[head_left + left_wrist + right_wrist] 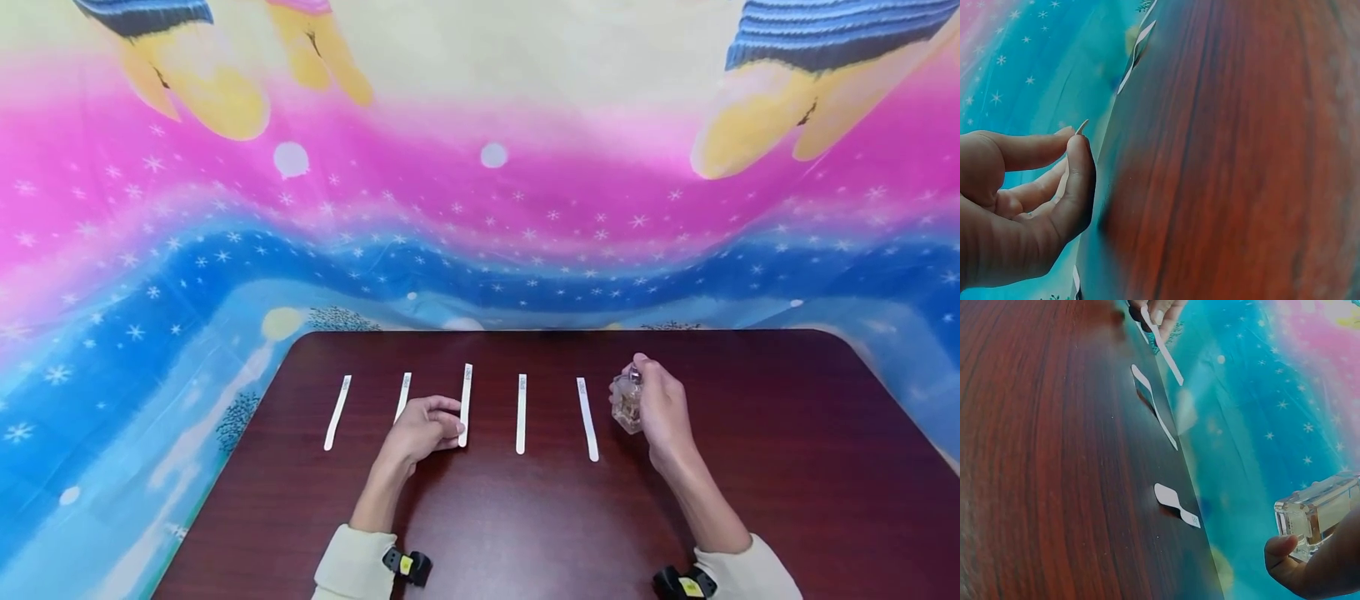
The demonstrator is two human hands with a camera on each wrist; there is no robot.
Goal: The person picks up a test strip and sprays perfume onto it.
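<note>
Several white paper strips lie side by side on a dark wooden table (pixel 750 467). My left hand (pixel 452 427) pinches the near end of the middle strip (pixel 467 400) between thumb and forefinger. The left wrist view shows that strip (pixel 1080 128) poking out above my thumb (pixel 1075 181). My right hand (pixel 647 398) holds a small clear glass bottle (pixel 627 402) of amber liquid just above the table, right of the rightmost strip (pixel 587 417). In the right wrist view the bottle (pixel 1319 512) sits in my fingers (pixel 1282 550), with two strips (pixel 1175 504) beyond it.
A bright pink and blue star-patterned cloth (pixel 480 208) hangs behind the table and drapes around its sides. The far-left strip (pixel 337 412) lies near the table's left edge. Bare tabletop spreads to the right of the bottle and in front of both hands.
</note>
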